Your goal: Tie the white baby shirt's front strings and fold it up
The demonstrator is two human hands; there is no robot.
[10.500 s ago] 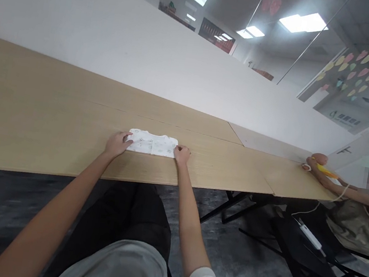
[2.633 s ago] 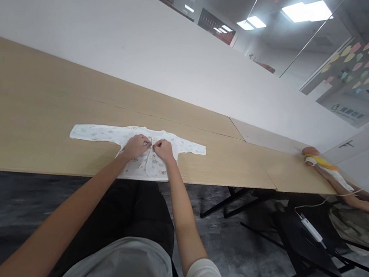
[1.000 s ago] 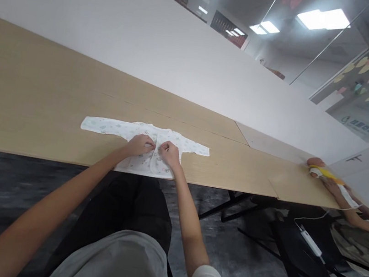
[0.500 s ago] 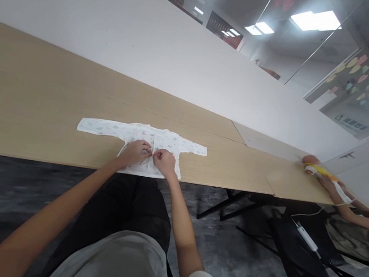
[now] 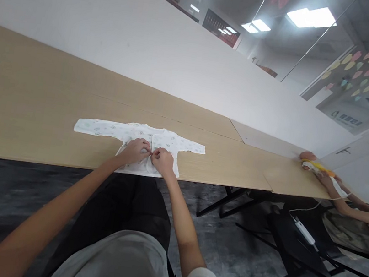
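Observation:
A small white baby shirt (image 5: 166, 139) with a faint print lies spread on the table, its sleeves stretched out to both sides and its neckline facing the wall. My left hand (image 5: 137, 151) rests on the shirt's front, its fingertips pinched at the edge of the front opening. Opposite it, my right hand (image 5: 162, 159) pinches the same front edge between thumb and forefinger. The fingertips of both hands almost meet at the middle of the shirt. Whatever small fastening may lie between them is hidden by the fingers.
The long wooden table (image 5: 40, 84) runs along a white wall (image 5: 98, 37) with glass above. At the far right a co-worker's hands (image 5: 327, 180) touch a doll (image 5: 308, 157) in yellow and white. A black folding chair (image 5: 293, 247) with a white power strip (image 5: 305, 231) stands there.
The view has shifted slightly. Both hands keep their pinch at the middle of the shirt with hardly any movement, and the shirt lies as before.

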